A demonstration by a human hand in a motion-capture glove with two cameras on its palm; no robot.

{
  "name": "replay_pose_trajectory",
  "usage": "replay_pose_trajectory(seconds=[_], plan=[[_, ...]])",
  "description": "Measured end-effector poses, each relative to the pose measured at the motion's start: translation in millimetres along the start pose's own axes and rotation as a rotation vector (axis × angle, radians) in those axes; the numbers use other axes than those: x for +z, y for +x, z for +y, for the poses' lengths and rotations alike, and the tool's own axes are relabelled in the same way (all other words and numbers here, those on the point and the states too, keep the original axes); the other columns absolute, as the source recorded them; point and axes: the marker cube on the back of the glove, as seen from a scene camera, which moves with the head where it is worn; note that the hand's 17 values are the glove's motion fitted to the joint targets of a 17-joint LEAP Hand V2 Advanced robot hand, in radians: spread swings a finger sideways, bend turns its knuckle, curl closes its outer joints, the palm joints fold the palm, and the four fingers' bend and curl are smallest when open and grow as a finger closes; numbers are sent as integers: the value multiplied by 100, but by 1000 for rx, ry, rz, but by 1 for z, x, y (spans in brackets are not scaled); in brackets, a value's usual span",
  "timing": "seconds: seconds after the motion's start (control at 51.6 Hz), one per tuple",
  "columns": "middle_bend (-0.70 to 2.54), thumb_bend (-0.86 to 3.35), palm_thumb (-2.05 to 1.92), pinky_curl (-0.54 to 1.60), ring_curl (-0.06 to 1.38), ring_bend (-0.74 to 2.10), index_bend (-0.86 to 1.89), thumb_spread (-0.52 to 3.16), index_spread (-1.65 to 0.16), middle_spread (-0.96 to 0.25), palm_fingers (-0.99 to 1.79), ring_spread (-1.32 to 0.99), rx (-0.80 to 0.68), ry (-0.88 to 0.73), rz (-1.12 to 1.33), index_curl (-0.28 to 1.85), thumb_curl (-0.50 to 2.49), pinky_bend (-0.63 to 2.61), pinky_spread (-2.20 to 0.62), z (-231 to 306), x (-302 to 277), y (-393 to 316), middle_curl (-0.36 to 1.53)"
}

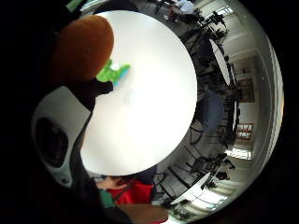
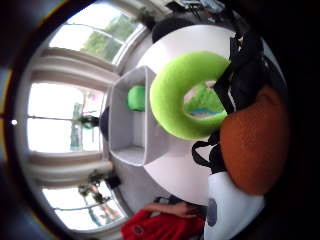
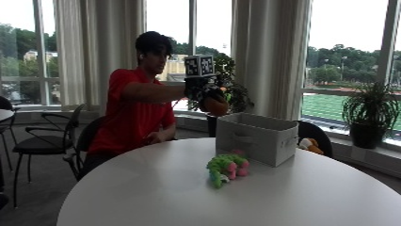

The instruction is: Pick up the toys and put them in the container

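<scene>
My gloved right hand (image 3: 204,92) is raised above the table's far side, just left of the container, and grips a round orange toy (image 3: 217,107) (image 1: 81,46) (image 2: 255,145). The container (image 3: 257,139) (image 2: 130,125) is a grey fabric box standing open on the round white table (image 3: 156,188). A green thing (image 2: 136,97) lies inside it. A lime green ring (image 2: 185,95) shows close to the palm in the thumb side view; I cannot tell whether it is held. A green and pink toy (image 3: 225,167) (image 1: 112,72) lies on the table in front of the box.
An orange and white plush (image 3: 307,143) sits on a chair behind the box. Black chairs (image 3: 44,136) stand to the left. A potted plant (image 3: 366,134) is on the window sill at right. The person's bare hand rests below the table edge.
</scene>
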Motion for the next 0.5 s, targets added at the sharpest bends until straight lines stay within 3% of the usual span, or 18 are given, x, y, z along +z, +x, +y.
replay_pose_trajectory(seconds=[0.155,0.252,0.349,0.504], plan=[[52,12,63,35,36,55,74,64,-29,-48,67,-51,-74,31,-34,100,100,108,-41,-8,-13,-48,65],[47,10,62,36,36,51,70,67,-30,-48,61,-49,-230,71,-29,102,101,114,-40,-12,-17,-135,65],[43,9,61,38,36,46,65,71,-31,-47,56,-47,-356,65,-46,104,101,121,-38,-16,-9,-178,66],[42,8,61,39,33,32,55,81,-35,-43,37,-39,-593,91,78,105,100,126,-30,-50,24,-167,66]])
